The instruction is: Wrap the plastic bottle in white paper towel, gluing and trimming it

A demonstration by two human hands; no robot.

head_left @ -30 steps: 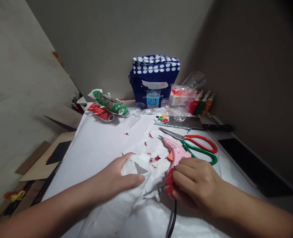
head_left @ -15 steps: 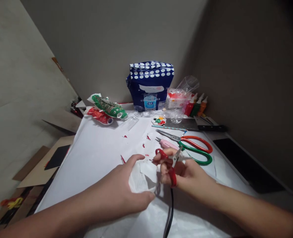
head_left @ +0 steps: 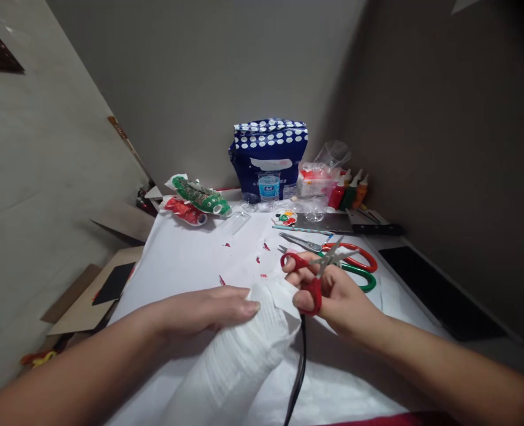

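Observation:
My right hand [head_left: 333, 293] is closed on small red-handled scissors [head_left: 313, 275], blades parted and pointing up to the right. My left hand [head_left: 209, 307] lies flat with fingers stretched out on a white paper towel [head_left: 239, 355] that runs down toward me over the white table [head_left: 177, 260]. Just behind my right hand lie larger scissors with red and green handles [head_left: 355, 266]. A pink glue gun is hidden behind that hand; only its black cord [head_left: 297, 367] shows.
At the back stand a blue polka-dot bag [head_left: 268, 151], a water bottle [head_left: 268, 186], paint bottles [head_left: 348, 189], a paint palette [head_left: 285, 218] and a knife [head_left: 351, 225]. Green and red painted bottle fish [head_left: 197, 198] lie back left. Red scraps dot the table. Cardboard [head_left: 106, 290] sits left.
My right hand picked up the small red scissors from beside the glue gun and raised them. My left hand went from gripping the paper towel to lying flat on it.

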